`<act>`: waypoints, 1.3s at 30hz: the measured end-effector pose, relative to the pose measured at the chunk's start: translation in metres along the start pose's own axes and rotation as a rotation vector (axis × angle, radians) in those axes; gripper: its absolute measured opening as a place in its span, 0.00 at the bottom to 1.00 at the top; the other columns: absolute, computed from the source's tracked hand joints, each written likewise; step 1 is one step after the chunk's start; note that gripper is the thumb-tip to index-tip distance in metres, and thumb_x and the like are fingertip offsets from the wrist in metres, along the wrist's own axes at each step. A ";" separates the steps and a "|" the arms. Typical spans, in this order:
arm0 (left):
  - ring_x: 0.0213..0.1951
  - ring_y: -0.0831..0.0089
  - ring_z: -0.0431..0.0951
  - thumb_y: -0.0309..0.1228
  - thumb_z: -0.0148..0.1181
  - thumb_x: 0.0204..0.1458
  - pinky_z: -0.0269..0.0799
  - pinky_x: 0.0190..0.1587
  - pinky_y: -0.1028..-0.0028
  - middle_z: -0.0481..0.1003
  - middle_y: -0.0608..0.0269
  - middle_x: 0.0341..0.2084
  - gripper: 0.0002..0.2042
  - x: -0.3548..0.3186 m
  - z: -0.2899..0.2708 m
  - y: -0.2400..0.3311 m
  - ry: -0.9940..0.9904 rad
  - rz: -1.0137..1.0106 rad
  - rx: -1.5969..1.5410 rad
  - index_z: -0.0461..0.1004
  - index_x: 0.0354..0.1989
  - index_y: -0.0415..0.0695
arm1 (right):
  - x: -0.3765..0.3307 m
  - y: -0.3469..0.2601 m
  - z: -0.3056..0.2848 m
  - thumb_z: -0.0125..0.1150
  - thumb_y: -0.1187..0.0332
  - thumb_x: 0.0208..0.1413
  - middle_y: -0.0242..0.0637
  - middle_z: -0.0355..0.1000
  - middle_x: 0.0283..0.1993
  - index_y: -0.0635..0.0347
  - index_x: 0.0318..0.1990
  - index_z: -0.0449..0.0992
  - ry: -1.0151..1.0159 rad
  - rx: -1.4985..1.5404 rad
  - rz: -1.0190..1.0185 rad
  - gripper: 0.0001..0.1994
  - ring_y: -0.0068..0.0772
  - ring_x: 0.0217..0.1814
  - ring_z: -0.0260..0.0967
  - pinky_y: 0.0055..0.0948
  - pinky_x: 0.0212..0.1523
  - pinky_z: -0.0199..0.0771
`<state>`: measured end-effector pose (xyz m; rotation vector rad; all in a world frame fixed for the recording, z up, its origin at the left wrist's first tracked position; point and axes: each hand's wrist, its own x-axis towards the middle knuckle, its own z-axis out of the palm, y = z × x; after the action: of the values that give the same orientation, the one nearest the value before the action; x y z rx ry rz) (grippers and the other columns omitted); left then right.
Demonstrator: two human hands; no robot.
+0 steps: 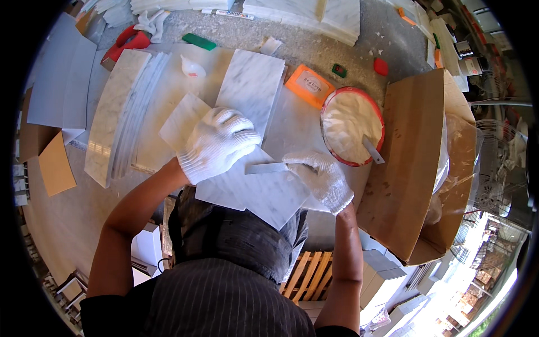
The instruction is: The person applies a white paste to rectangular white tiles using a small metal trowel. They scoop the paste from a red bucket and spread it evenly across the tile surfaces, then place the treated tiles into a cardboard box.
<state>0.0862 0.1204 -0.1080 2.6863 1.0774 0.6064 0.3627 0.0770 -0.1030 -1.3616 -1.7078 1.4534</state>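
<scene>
Both my hands wear white knitted gloves. My left hand point(219, 140) lies over grey-veined white marble tiles, its fingers bent together around the upper edge of the near marble tile point(275, 194); the fingertips are partly hidden. In my right hand point(321, 178) is a flat metal scraper point(266, 168), its blade pointing left across that tile. Another marble tile point(250, 78) lies beyond my left hand. To the right of it stands a round red-rimmed tub point(383, 121) of cream-coloured paste, with a second flat metal blade point(373, 150) stuck in it.
An open cardboard box point(401, 163) with plastic lining stands at the right. Several marble slabs point(115, 118) lean at the left. An orange box point(309, 85), a white squeeze bottle point(192, 67), a green block point(199, 41) and a red tape dispenser point(124, 44) lie farther back.
</scene>
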 end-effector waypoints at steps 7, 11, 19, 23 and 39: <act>0.46 0.63 0.73 0.34 0.66 0.49 0.69 0.51 0.61 0.75 0.68 0.38 0.08 0.000 -0.001 0.001 -0.013 -0.013 0.008 0.81 0.38 0.53 | -0.003 0.003 0.003 0.64 0.76 0.55 0.41 0.79 0.41 0.59 0.45 0.83 0.039 -0.091 -0.105 0.11 0.35 0.39 0.77 0.29 0.43 0.76; 0.45 0.64 0.73 0.35 0.66 0.49 0.69 0.50 0.61 0.75 0.69 0.38 0.08 -0.001 0.003 -0.001 -0.023 -0.005 0.029 0.81 0.38 0.53 | -0.003 0.002 0.005 0.64 0.77 0.55 0.41 0.78 0.39 0.58 0.45 0.83 0.059 -0.111 -0.173 0.11 0.35 0.38 0.76 0.28 0.42 0.75; 0.44 0.64 0.73 0.35 0.65 0.49 0.69 0.50 0.61 0.75 0.69 0.37 0.07 0.000 0.003 0.000 -0.031 -0.006 0.041 0.80 0.37 0.53 | -0.002 -0.003 0.004 0.63 0.76 0.57 0.43 0.80 0.43 0.61 0.46 0.83 0.012 -0.192 -0.151 0.10 0.39 0.42 0.76 0.30 0.44 0.76; 0.44 0.65 0.73 0.35 0.65 0.49 0.69 0.50 0.61 0.75 0.69 0.37 0.08 0.000 0.002 0.000 -0.032 -0.018 0.035 0.80 0.37 0.53 | -0.007 0.008 0.006 0.62 0.78 0.57 0.44 0.81 0.43 0.61 0.47 0.83 0.031 -0.127 -0.214 0.11 0.41 0.42 0.76 0.31 0.44 0.75; 0.44 0.64 0.73 0.34 0.65 0.48 0.69 0.50 0.62 0.75 0.69 0.37 0.08 0.001 0.004 0.002 -0.042 -0.041 0.048 0.80 0.37 0.54 | -0.003 0.006 0.007 0.63 0.82 0.47 0.37 0.76 0.34 0.54 0.50 0.82 0.036 -0.224 -0.273 0.21 0.37 0.35 0.75 0.30 0.38 0.75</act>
<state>0.0892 0.1196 -0.1108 2.6975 1.1465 0.5209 0.3596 0.0710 -0.1098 -1.1969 -1.9905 1.1082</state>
